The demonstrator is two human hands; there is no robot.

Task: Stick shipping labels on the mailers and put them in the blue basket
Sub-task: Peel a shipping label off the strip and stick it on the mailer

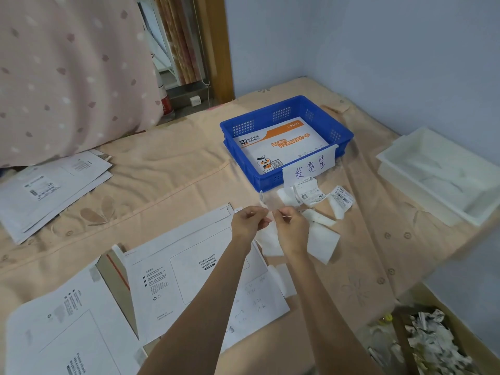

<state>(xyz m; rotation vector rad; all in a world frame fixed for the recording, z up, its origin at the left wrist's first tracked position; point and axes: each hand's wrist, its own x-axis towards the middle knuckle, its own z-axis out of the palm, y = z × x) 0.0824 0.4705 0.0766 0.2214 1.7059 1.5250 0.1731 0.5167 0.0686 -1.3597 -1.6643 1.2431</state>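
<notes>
Head view | near: unlabelled mailer [189,269] flat on bed | mid: left hand [249,221] and right hand [290,228] both pinch a small label [267,231], apparently peeling its backing; thin, limp, sticky, so hold by edges | far: blue basket [343,136] holds one mailer.
</notes>
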